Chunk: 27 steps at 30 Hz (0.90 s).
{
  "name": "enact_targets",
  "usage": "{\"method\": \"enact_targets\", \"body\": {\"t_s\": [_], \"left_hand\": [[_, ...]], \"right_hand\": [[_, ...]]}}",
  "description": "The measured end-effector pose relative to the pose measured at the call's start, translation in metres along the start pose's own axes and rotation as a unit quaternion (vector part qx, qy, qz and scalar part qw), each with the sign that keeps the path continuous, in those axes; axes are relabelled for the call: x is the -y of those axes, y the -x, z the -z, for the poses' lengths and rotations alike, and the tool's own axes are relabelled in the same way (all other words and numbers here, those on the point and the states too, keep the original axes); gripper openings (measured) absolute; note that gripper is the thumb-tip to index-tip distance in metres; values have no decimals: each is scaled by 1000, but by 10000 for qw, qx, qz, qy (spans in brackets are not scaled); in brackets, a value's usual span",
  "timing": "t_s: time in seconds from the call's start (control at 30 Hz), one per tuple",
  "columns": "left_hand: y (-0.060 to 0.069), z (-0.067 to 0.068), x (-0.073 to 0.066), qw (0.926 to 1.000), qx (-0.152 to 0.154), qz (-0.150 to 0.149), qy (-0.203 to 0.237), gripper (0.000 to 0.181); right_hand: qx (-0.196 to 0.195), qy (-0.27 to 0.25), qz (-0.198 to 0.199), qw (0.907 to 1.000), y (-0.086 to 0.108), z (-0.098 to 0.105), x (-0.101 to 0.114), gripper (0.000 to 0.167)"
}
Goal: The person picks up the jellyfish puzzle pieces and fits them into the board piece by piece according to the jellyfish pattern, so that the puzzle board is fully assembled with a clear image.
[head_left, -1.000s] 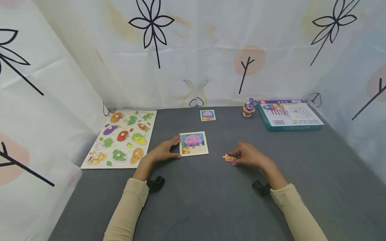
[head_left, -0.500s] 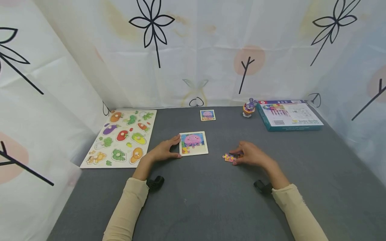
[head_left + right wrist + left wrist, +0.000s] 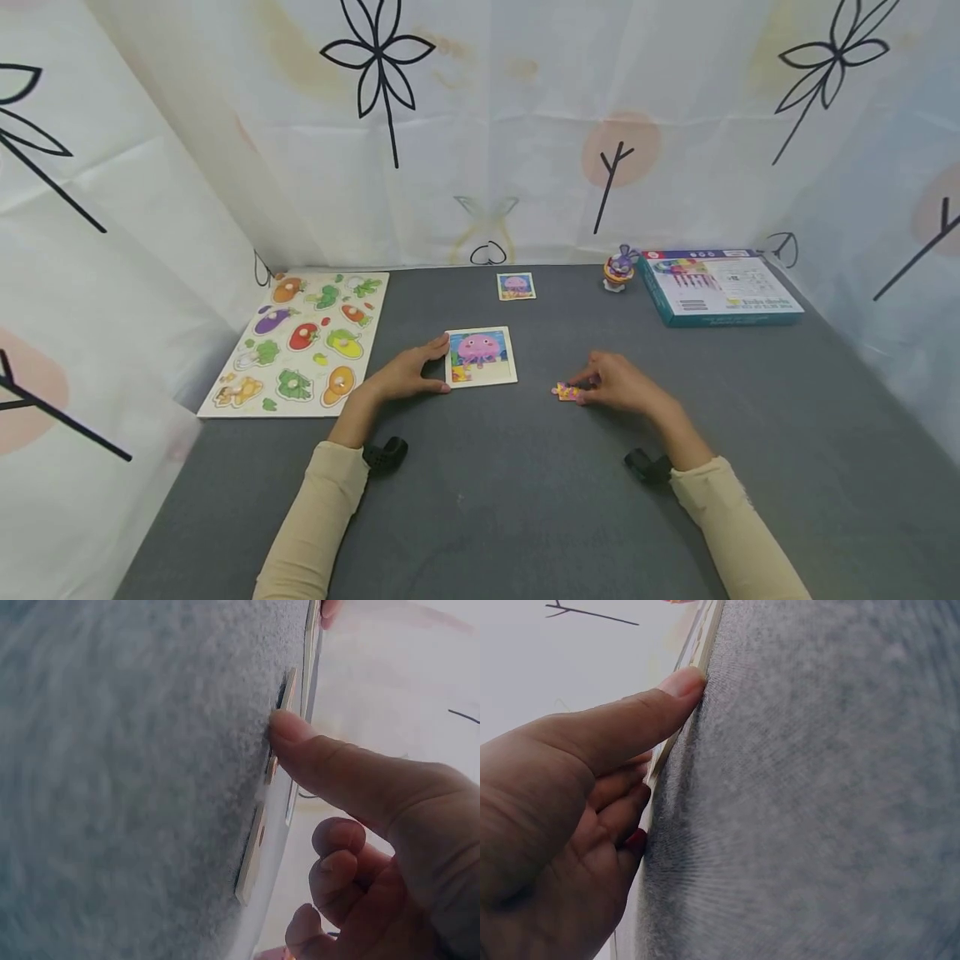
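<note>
A square jigsaw board point(image 3: 481, 357) with a pink jellyfish picture lies flat on the grey table; its lower right part is pale and bare. My left hand point(image 3: 406, 372) holds the board's left side, thumb at the near corner and fingertips at the far one. In the left wrist view the thumb point(image 3: 649, 720) presses against the board's thin edge. To the right of the board, my right hand point(image 3: 619, 384) pinches a small pink-and-yellow jigsaw piece point(image 3: 567, 392) at the tabletop. Another flat wooden piece point(image 3: 253, 859) lies under the fingers in the right wrist view.
A vegetable picture board point(image 3: 303, 346) lies at the left, close to the left forearm. Behind the jigsaw are a small jellyfish card point(image 3: 516, 287), a purple figurine point(image 3: 619, 268) and a teal-sided box point(image 3: 723, 287). A printed cloth point(image 3: 487, 150) hangs behind and at both sides.
The right hand moves slightly right, then a little left again, with the jigsaw piece at its fingertips. The left hand stays at the board's edge.
</note>
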<state>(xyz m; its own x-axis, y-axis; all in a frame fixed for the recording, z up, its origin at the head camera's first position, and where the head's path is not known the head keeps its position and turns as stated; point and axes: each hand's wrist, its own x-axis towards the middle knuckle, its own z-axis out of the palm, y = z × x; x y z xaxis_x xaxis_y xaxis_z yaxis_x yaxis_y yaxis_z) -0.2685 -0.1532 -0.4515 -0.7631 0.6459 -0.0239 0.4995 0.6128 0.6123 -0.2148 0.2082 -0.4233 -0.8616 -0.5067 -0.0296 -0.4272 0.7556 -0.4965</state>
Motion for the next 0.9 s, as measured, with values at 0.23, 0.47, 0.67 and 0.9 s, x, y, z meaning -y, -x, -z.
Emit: {"method": "enact_targets", "body": {"t_s": [0.23, 0.47, 0.67, 0.9], "left_hand": [[6, 0, 2, 9997, 154, -133, 165, 70], [10, 0, 5, 9995, 220, -126, 203, 70], [7, 0, 5, 9996, 244, -5, 160, 71], [3, 1, -2, 9993, 315, -61, 191, 69]], "right_hand": [[27, -88, -59, 9999, -12, -2, 4, 25], [-230, 79, 134, 9996, -48, -11, 28, 25], [-214, 179, 679, 9973, -87, -25, 52, 24], [156, -319, 556, 9978, -105, -35, 64, 24]]}}
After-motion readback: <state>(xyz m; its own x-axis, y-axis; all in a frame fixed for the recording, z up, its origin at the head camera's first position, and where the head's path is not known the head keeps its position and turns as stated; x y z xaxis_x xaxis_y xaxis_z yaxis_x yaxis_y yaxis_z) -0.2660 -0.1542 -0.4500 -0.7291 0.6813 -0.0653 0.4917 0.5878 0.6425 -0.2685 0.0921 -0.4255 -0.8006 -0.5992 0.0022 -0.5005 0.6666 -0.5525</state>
